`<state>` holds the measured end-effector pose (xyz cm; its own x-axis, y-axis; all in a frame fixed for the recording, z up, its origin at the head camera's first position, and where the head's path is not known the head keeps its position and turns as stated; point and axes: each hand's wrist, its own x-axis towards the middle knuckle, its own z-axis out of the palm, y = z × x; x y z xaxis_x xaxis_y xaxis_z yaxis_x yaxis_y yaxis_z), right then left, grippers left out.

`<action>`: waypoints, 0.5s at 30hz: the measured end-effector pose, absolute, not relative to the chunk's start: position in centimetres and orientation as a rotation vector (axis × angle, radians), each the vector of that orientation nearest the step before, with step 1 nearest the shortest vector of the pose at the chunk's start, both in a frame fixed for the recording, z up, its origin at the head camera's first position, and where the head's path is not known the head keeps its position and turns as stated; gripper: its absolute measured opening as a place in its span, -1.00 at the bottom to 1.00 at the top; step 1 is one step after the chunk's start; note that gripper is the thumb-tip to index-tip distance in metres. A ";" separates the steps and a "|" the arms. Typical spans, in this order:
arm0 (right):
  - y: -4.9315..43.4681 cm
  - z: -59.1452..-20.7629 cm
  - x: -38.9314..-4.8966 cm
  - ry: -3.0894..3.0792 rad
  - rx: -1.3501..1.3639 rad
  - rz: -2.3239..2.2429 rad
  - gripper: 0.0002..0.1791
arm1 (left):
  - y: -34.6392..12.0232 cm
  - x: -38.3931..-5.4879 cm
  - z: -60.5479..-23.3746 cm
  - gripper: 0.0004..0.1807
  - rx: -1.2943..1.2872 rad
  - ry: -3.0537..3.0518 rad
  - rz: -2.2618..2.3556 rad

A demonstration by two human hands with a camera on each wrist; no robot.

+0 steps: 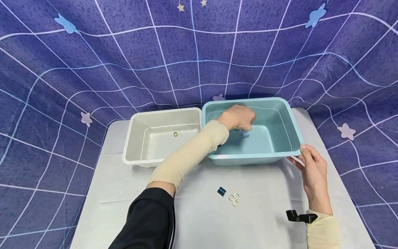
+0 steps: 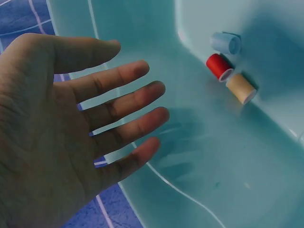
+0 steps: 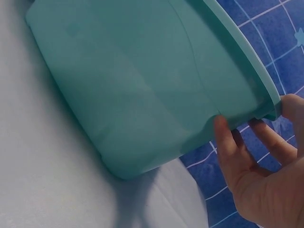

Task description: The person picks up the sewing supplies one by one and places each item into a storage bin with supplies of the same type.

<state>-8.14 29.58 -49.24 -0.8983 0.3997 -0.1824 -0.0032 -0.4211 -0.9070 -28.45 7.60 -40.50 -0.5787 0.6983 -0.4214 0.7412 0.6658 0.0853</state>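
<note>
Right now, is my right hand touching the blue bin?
Touching. The right wrist view shows your right hand holding the blue bin, a fingertip against its wall.

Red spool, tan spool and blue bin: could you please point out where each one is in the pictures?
Red spool (image 2: 217, 65): left wrist view, on the red wound part.
Tan spool (image 2: 240, 87): left wrist view, on the tan wound part.
Blue bin (image 1: 253, 156): head view, on the near rim.

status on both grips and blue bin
Left grip in blue bin, holding nothing. Right grip holding its rim. Three spools inside. Left forearm partly hides white bin.
</note>
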 end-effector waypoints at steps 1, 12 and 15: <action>29.6 -49.2 -8.2 -1.532 -0.553 2.394 -0.75 | 7.5 -28.4 -40.3 -0.81 1.121 2.460 -0.135; 29.6 -49.2 -8.2 -1.535 -0.547 2.394 -0.76 | 6.4 -27.4 -38.7 -0.96 1.129 2.548 -0.053; 29.6 -49.3 -8.1 -1.532 -0.546 2.395 -0.77 | 6.1 -27.0 -38.5 -0.97 1.125 2.559 -0.011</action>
